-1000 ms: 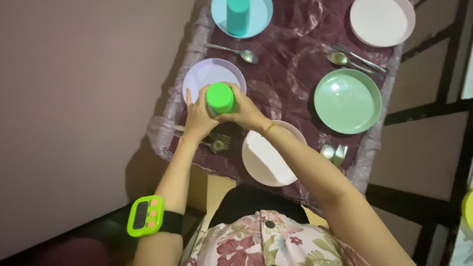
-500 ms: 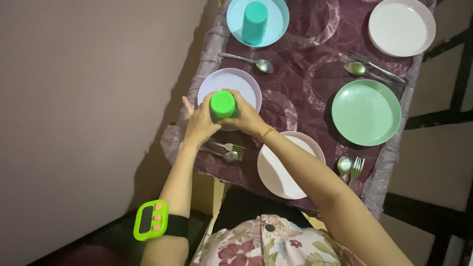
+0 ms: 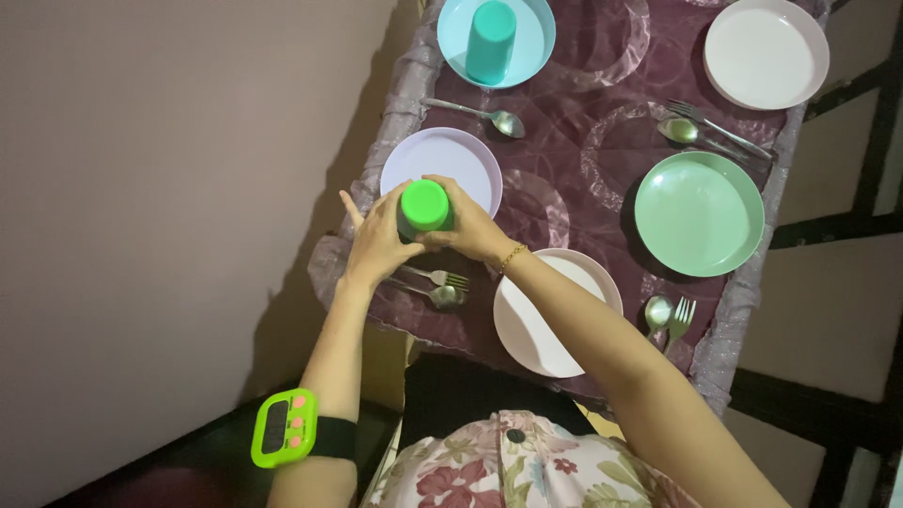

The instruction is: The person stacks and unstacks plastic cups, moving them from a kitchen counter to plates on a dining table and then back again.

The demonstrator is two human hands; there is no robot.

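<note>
Both hands — left (image 3: pixel 376 243), right (image 3: pixel 467 228) — cup the green cup (image 3: pixel 425 209) over lilac plate (image 3: pixel 442 165).

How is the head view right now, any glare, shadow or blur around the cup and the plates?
Head view: sharp on the bright green plastic cup held by both hands, left hand, right hand; soft sheen on the round mint green plate; the right arm's shadow falls across the near white plate; lower left corner dark.
</note>
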